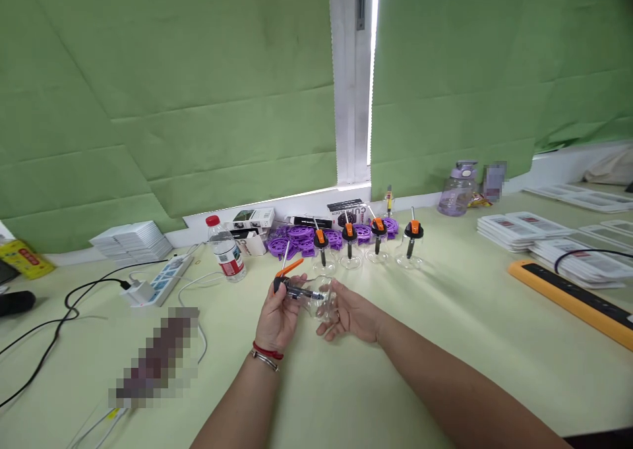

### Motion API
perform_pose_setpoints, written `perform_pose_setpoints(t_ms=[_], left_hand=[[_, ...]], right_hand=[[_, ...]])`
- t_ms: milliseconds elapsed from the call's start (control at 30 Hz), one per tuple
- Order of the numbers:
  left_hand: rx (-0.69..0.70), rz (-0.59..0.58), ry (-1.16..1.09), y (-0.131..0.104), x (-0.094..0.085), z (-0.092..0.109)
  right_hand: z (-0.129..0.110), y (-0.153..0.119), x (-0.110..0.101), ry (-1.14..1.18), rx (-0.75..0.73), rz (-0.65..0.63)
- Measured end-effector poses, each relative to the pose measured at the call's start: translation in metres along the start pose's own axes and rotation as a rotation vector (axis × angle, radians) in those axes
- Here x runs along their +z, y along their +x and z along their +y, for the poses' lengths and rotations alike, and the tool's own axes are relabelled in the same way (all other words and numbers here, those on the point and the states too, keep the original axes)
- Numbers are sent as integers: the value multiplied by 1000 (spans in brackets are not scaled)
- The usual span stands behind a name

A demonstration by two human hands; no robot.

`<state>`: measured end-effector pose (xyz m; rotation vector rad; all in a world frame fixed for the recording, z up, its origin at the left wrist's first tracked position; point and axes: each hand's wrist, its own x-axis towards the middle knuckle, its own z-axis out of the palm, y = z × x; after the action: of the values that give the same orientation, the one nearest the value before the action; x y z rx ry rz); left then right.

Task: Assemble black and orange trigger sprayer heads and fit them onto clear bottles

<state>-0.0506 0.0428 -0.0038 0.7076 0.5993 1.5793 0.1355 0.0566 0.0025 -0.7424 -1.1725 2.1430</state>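
The left hand [277, 314], at the lower centre of the frame with a red band [268, 351] and a silver bracelet [264, 360] on its wrist, grips the black-capped neck of a clear glass bottle [316, 299]. The bottle lies tilted across the middle of the frame, its neck toward the left and its wide base toward the right; an orange lever [291, 268] and a thin metal spout [286, 254] stick up from the cap, and a dark stem shows inside. The right hand [355, 314] is at the base, its fingers parted and loosely bent — not closed around the glass. At the lower left a pixelated patch [158, 360] covers something on the pale table [316, 396]. An orange power strip [576, 300] runs along the right edge, with stacked white panels [524, 230] just beyond it. Left of centre, a white power strip [168, 281] lies near a red-capped water bottle [227, 254]. Beyond the hands, four similar glass bottles [350, 254] stand upright in a row — each with an orange lever on a black cap — and purple parts [291, 238] lie behind and to their left. Small boxes [252, 218] sit farther back, a white stack [131, 241] is at the left, and a lilac-lidded drink bottle [455, 192] stands at the right. Green sheeting [198, 93] fills the upper frame on both sides of a white window frame [350, 80].
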Motion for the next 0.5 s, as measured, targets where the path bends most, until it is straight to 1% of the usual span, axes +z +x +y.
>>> perform_pose_setpoints(t_ms=[67, 133, 200, 267, 333, 400, 433, 500], left_hand=[[34, 22, 172, 0, -2, -1], [53, 55, 368, 0, -3, -1], [60, 98, 554, -1, -2, -2], [63, 154, 704, -2, 0, -2], [71, 207, 793, -2, 3, 0], [75, 231, 816, -2, 6, 1], [64, 248, 816, -1, 6, 2], [2, 296, 803, 0, 7, 3]], right_hand=[[-6, -2, 0, 45, 1, 51], [-9, -2, -5, 46, 25, 106], [-9, 1, -11, 26, 47, 130], [-6, 4, -14, -11, 15, 135], [-4, 5, -13, -79, -55, 130], [-5, 2, -11, -201, -141, 144], [-7, -1, -9, -298, -196, 152], [-12, -8, -5, -566, -347, 154]])
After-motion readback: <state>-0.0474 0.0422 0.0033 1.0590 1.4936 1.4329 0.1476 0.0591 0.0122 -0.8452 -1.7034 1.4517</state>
